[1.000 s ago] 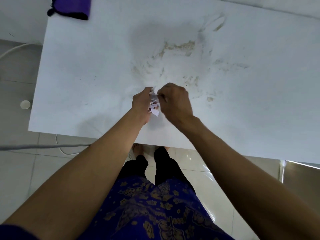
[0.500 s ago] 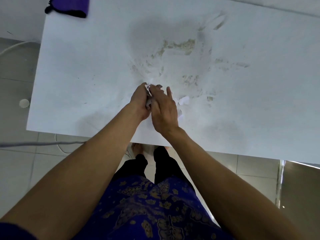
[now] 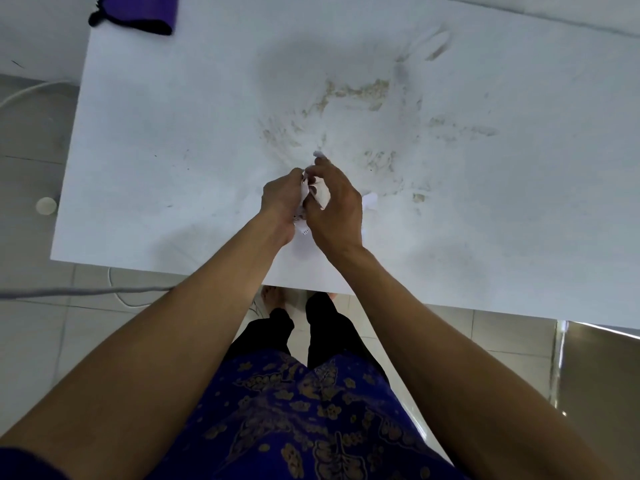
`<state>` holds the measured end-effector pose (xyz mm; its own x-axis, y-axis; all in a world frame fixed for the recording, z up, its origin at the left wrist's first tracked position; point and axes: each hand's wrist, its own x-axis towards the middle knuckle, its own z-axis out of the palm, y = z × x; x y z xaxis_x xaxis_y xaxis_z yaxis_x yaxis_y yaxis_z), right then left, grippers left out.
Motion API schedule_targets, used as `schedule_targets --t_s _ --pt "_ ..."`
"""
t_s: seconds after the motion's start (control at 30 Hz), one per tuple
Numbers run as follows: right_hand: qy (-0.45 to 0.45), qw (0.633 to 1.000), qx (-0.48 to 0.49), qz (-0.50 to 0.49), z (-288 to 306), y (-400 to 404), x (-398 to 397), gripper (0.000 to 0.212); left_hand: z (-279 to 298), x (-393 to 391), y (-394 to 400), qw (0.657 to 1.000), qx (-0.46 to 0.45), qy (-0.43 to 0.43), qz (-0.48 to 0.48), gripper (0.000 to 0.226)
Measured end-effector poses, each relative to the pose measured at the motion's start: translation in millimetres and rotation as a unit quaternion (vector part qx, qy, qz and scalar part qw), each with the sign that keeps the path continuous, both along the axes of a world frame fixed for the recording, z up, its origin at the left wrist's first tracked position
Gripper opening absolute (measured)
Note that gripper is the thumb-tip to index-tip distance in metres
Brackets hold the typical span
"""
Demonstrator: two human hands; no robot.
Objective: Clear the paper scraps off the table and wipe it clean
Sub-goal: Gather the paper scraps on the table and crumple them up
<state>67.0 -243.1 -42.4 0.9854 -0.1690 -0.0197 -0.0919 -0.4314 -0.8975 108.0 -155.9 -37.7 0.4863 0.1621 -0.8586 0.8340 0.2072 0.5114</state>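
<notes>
A white table [image 3: 173, 150] carries brownish smears [image 3: 356, 95] across its middle. Over its near edge my left hand [image 3: 282, 199] grips a bunch of white paper scraps [image 3: 306, 194]. My right hand [image 3: 337, 206] is pressed against it from the right, fingers curled round the same bunch and pinching a small scrap at the fingertips. One more white scrap [image 3: 370, 200] lies on the table just right of my right hand. A purple cloth [image 3: 138, 12] lies at the table's far left corner.
Grey tiled floor lies left of and below the table, with a white cable [image 3: 27, 91] and a small round white disc [image 3: 46, 205] on it. A grey cord [image 3: 86, 292] runs under the near edge. A shiny metal surface [image 3: 599, 375] stands at lower right.
My right hand spread flat beside my left, then curled back onto the bunch with another scrap. A loose scrap to its right came into view. My left hand stayed put.
</notes>
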Motion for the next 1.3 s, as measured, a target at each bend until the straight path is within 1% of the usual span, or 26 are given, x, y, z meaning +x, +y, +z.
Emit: schedule_targets --t_s 0.1,0.17,0.23,0.3,0.37,0.43,0.47,0.5,0.57,0.6,0.63,0.7,0.73,0.77,0.8,0.87,0.93,1.0,1.03,1.1,1.2,1.3 --pt "0.038 0.999 0.001 0.004 0.7 -5.2 -5.1 0.037 -2.7 -0.5 2.3 0.999 0.050 0.003 0.016 0.015" --pt "0.045 0.999 -0.008 -0.007 -0.6 -12.9 -8.1 0.039 -2.4 -0.9 7.8 0.998 0.051 -0.006 0.029 0.011" --pt "0.061 0.997 -0.034 -0.023 -3.7 -23.6 -8.2 0.038 -1.8 -2.2 14.1 0.998 0.044 -0.020 0.049 0.006" --pt "0.082 0.993 -0.082 -0.016 -9.7 -32.1 -4.5 0.041 -0.8 -4.3 19.3 0.997 0.049 -0.029 0.060 0.005" --pt "0.092 0.987 -0.128 0.031 -17.0 -34.5 4.0 0.044 2.3 -6.9 23.8 0.996 0.057 -0.031 0.066 0.010" --pt "0.086 0.976 -0.173 0.101 -24.0 -29.9 15.9 0.047 2.7 -9.7 28.5 0.995 0.059 -0.028 0.069 0.016" --pt "0.081 0.967 -0.195 0.145 -27.5 -26.9 21.1 0.051 2.9 -11.2 30.5 0.995 0.059 -0.028 0.069 0.015" --pt "0.074 0.953 -0.220 0.197 -32.2 -24.2 24.5 0.058 3.5 -12.9 32.4 0.995 0.059 -0.029 0.069 0.011" --pt "0.071 0.910 -0.282 0.294 -41.8 -23.6 25.7 0.068 4.0 -16.7 35.2 0.995 0.061 -0.032 0.069 0.006" --pt "0.063 0.893 -0.309 0.322 -45.2 -25.9 22.7 0.067 3.1 -18.6 36.5 0.995 0.062 -0.032 0.071 0.007" --pt "0.041 0.885 -0.327 0.329 -47.6 -29.4 17.8 0.060 2.1 -20.1 37.9 0.995 0.062 -0.033 0.073 0.007" --pt "-0.020 0.887 -0.353 0.296 -48.4 -40.1 7.6 0.044 1.5 -22.1 38.7 0.995 0.057 -0.032 0.069 0.003" --pt "-0.042 0.894 -0.355 0.270 -48.0 -46.5 2.3 0.041 0.9 -23.1 38.3 0.996 0.053 -0.029 0.062 0.004" --pt "-0.051 0.903 -0.350 0.245 -45.6 -52.3 -3.7 0.042 0.1 -24.3 37.3 0.997 0.051 -0.027 0.053 0.011" --pt "-0.053 0.916 -0.333 0.217 -43.0 -57.9 -10.4 0.045 0.1 -24.9 35.2 0.998 0.048 -0.025 0.044 0.016" --pt "-0.039 0.948 -0.279 0.146 -39.1 -70.9 -25.6 0.056 1.0 -25.0 28.6 0.998 0.038 -0.027 0.031 0.018" --pt "0.003 0.968 -0.239 0.080 -39.6 -84.5 -41.0 0.072 1.5 -25.4 23.8 0.999 0.035 -0.026 0.015 0.018" --pt "0.071 0.967 -0.237 0.055 -42.8 -93.2 -52.4 0.082 1.5 -25.1 20.8 0.999 0.032 -0.025 0.001 0.016" --pt "0.097 0.961 -0.252 0.057 -46.4 -94.8 -55.3 0.081 1.8 -24.9 19.9 0.999 0.034 -0.025 -0.006 0.012" --pt "0.124 0.941 -0.305 0.072 -53.9 -91.2 -56.0 0.071 2.0 -25.4 19.3 0.999 0.042 -0.023 -0.015 0.005" --pt "0.113 0.926 -0.347 0.100 -60.4 -75.6 -45.4 0.059 -1.1 -25.3 21.8 0.998 0.046 -0.026 -0.025 0.011" --pt "0.088 0.926 -0.351 0.111 -58.0 -61.2 -33.6 0.057 -2.5 -24.3 24.0 0.998 0.045 -0.030 -0.031 0.003"
